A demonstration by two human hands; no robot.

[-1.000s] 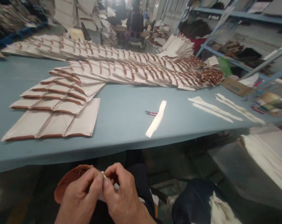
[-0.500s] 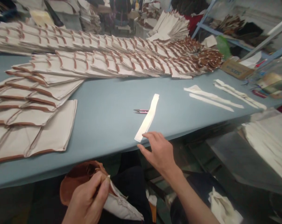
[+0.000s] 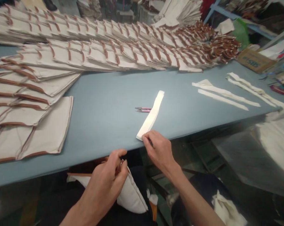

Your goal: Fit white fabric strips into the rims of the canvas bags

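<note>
Between the thumb and fingers of my left hand is a white fabric piece with brown trim, hanging over my lap below the table edge. My right hand pinches the near end of a white fabric strip that lies on the blue table. The strip's far part rests over the handles of thread snips, whose blades point left. My own fingers partly hide the fabric piece at the left hand.
Overlapping stacks of white pieces with brown edging run along the table's back and left side. More white strips lie to the right, near a cardboard box. A crumpled white cloth sits at lower right.
My right thumb and fingers have closed on the strip's near end. My left hand has moved up and right with the fabric piece, closer to the table edge. The view has shifted slightly.
</note>
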